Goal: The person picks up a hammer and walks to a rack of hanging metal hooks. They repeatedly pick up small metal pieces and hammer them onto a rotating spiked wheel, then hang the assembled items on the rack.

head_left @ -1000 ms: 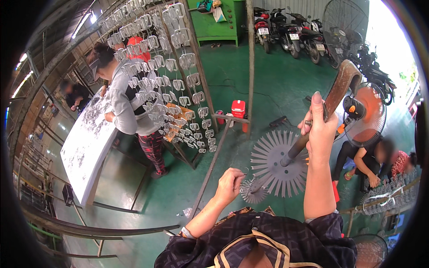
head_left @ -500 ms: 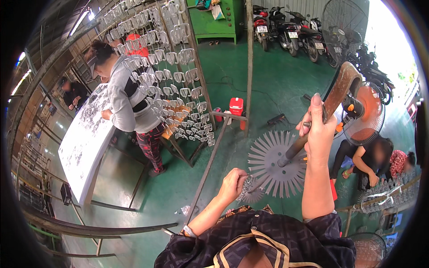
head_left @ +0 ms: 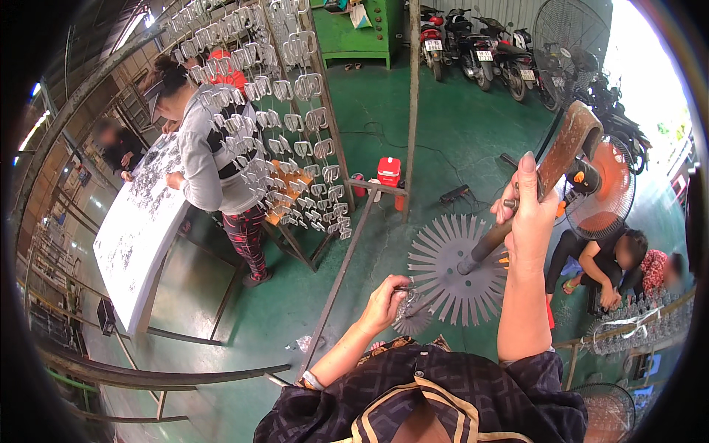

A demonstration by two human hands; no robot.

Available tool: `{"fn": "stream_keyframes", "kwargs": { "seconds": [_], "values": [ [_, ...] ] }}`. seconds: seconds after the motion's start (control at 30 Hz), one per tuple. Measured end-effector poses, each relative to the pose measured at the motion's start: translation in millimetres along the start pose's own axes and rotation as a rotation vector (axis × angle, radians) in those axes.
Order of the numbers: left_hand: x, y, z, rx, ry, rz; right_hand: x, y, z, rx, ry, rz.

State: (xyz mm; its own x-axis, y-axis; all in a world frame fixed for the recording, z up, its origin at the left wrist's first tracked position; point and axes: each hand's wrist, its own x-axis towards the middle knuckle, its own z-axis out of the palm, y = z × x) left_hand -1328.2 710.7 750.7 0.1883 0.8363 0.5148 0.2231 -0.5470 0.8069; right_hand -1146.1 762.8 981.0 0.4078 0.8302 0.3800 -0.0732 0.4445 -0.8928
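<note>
Overhead, a long rack (head_left: 295,125) hung with rows of small metal castings slants from the upper left down toward the middle, and a person in a grey top (head_left: 210,159) stands beside it at a white table (head_left: 136,236) strewn with small parts. Green floor (head_left: 450,125) spreads behind, with parked motorbikes (head_left: 480,52) along the far wall and two fans (head_left: 583,40) to the right. Two more people crouch low at the right edge (head_left: 613,258).

Closer in, a spoked disc (head_left: 458,269) of grey metal, its teeth radiating like a sunburst, sits just ahead of the person's chest. The right hand (head_left: 528,214) is raised and wrapped tight around the handle of a hammer (head_left: 546,173), fingers fully closed on it; the rusty brown head points up and to the right, while the handle's lower end slants down over the disc.

The left hand (head_left: 384,299) reaches forward at the disc's lower left rim, fingers pinched together on a small casting (head_left: 410,306), holding it against a smaller toothed piece below the disc. Whether that casting touches the big disc itself cannot be told.
</note>
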Motion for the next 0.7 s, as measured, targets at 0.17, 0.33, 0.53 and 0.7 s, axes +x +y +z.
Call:
{"fn": "stream_keyframes", "kwargs": {
  "seconds": [0.17, 0.33, 0.53, 0.7],
  "values": [
    [-3, -5, 2, -0.106, 0.032, -0.069, 3, 3, -2, 0.036, -0.007, 0.003],
    [-3, -13, 3, -0.267, 0.033, -0.122, 5, 2, -1, 0.022, 0.004, 0.0],
    [-6, -29, -1, -0.288, 0.096, -0.17, 4, 4, 0, 0.003, 0.011, -0.008],
    [3, -29, -7, -0.177, 0.147, -0.29, 4, 7, 0, 0.002, 0.006, -0.01]
  ]
}}
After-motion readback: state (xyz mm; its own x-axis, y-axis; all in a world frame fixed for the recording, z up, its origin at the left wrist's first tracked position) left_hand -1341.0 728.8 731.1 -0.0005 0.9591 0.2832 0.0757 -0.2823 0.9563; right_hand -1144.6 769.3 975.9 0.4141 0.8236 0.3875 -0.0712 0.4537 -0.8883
